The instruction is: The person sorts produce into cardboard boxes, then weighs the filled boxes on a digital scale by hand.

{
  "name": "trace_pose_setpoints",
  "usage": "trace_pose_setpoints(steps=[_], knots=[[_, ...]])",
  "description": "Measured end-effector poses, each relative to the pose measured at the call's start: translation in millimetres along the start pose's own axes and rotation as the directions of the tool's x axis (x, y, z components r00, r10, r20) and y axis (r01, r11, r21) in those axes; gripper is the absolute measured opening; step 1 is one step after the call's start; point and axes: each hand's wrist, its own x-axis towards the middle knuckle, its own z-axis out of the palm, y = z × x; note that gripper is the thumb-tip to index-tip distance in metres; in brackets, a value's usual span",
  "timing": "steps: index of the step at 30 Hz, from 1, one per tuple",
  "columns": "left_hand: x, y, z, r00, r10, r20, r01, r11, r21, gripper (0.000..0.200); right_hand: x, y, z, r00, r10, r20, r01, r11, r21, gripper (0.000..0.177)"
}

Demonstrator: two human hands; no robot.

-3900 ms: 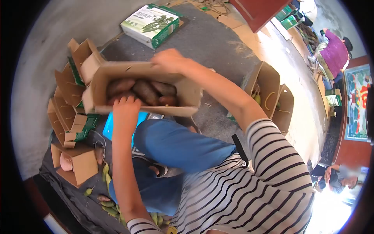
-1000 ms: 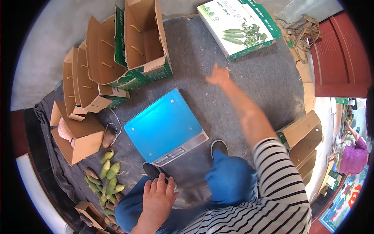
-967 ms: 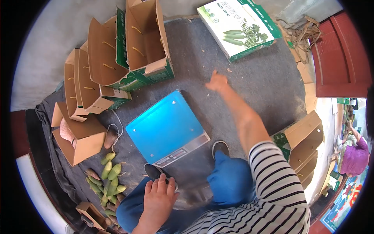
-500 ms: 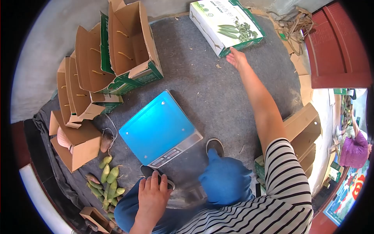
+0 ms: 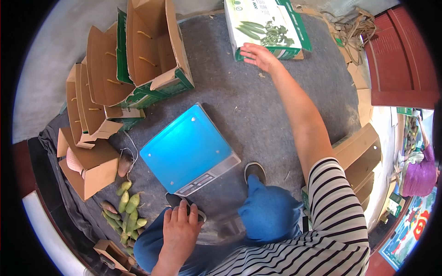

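A white and green cardboard box (image 5: 269, 28) with a picture of long green vegetables lies at the far side of the floor. At its near left corner is my right hand (image 5: 258, 56), fingers stretched out and overlapping the edge. Bent over my knee, my left hand (image 5: 179, 230) rests with its fingers loosely spread and nothing in it. Between my feet and the box stands a scale (image 5: 186, 147) with a blue platform, bare on top.
Open cardboard boxes (image 5: 154, 50) stand in a row at the left. Near my left foot lie several green radishes (image 5: 129, 209) beside a small open carton (image 5: 99, 168). Another open carton (image 5: 357, 156) is at the right. A person in purple (image 5: 419, 172) is beyond the doorway.
My right hand has moved left along the box's near side. The box has turned slightly and sits higher in view. My left hand stays on the knee.
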Motion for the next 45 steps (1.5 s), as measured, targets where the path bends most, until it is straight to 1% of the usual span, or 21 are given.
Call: trace_pose_setpoints(steps=[3,4,5,6,8,11,12,16,20,23,25,27,29,30,31,32,33,35,36,39,45], knots=[[1,-2,2,1.0,-0.007,-0.003,0.007,1.0,-0.001,0.056,5,10,-23,0.932,-0.286,-0.221,0.265,0.957,-0.118,0.031],[2,-2,2,1.0,-0.009,-0.003,0.009,1.0,-0.009,0.056,11,21,-39,0.774,-0.334,-0.538,0.337,0.937,-0.096,0.019],[4,-1,1,1.0,-0.013,-0.003,0.013,1.0,-0.017,0.056,34,46,-82,0.491,-0.388,-0.78,0.295,0.917,-0.271,0.012],[4,-1,1,1.0,-0.009,-0.003,0.009,1.0,-0.008,0.056,48,58,-134,0.38,-0.393,-0.837,0.156,0.919,-0.361,0.012],[5,-1,1,1.0,-0.006,-0.001,0.006,1.0,0.012,0.055,2,24,-125,0.432,-0.035,-0.901,0.251,0.965,0.083,0.027],[4,-3,6,1.0,0.012,-0.001,-0.012,1.0,-0.008,0.055,-7,13,-151,0.692,0.03,-0.721,0.359,0.852,0.381,0.032],[5,-4,7,1.0,0.003,0.011,-0.003,1.0,-0.004,0.055,-14,8,-153,0.804,-0.055,-0.592,0.354,0.844,0.403,0.036],[6,1,4,0.999,-0.007,0.036,0.007,1.0,0.016,0.054,-10,1,-160,0.828,0.126,-0.546,0.201,0.842,0.5,0.037],[-1,7,6,1.0,0.015,-0.007,-0.015,1.0,-0.002,0.053,-22,7,-126,0.67,0.295,-0.681,0.242,0.781,0.576,0.034],[-12,11,6,0.999,0.004,-0.039,-0.004,1.0,-0.014,0.052,-53,21,-125,0.587,0.113,-0.802,0.357,0.852,0.382,0.02],[-20,12,5,0.998,-0.022,-0.06,0.021,1.0,-0.009,0.052,-91,27,-145,0.681,0.105,-0.725,0.322,0.846,0.425,0.013],[-27,14,4,0.996,-0.027,-0.082,0.027,1.0,-0.004,0.052,-160,9,-122,0.739,-0.044,-0.672,0.343,0.883,0.32,0.011],[-34,16,2,0.995,-0.011,-0.097,0.012,1.0,0.001,0.052,-231,-7,-92,0.71,-0.293,-0.64,0.33,0.942,-0.066,0.008],[-37,17,2,0.995,-0.008,-0.098,0.008,1.0,0.005,0.053,-265,-11,-82,0.663,-0.45,-0.598,0.249,0.886,-0.391,0.008],[-39,19,3,0.995,-0.002,-0.098,0.003,1.0,0.009,0.053,-297,-12,-74,0.631,-0.586,-0.508,0.138,0.729,-0.67,0.009],[-41,21,3,0.995,0.005,-0.098,-0.004,1.0,0.014,0.053,-328,-11,-66,0.629,-0.692,-0.354,0.041,0.484,-0.874,0.014],[-44,22,3,0.994,0.011,-0.109,-0.009,1.0,0.018,0.052,-353,-8,-59,0.648,-0.741,-0.177,-0.058,0.184,-0.981,0.033],[-48,24,3,0.992,0.025,-0.127,-0.022,1.0,0.02,0.052,-384,2,-48,0.621,-0.761,0.185,0.233,-0.046,-0.971,0.054],[-51,25,3,0.989,0.035,-0.144,-0.029,0.999,0.041,0.051,-404,1,-35,0.757,-0.63,0.175,0.148,-0.096,-0.984,0.062],[-56,25,7,0.986,0.043,-0.164,-0.041,0.999,0.02,0.05,-418,6,-14,0.84,-0.481,0.25,0.153,-0.233,-0.961,0.062],[-63,24,7,0.975,0.05,-0.217,-0.046,0.999,0.021,0.043,-390,0,26,0.802,-0.342,0.491,0.366,-0.368,-0.855,0.05]])
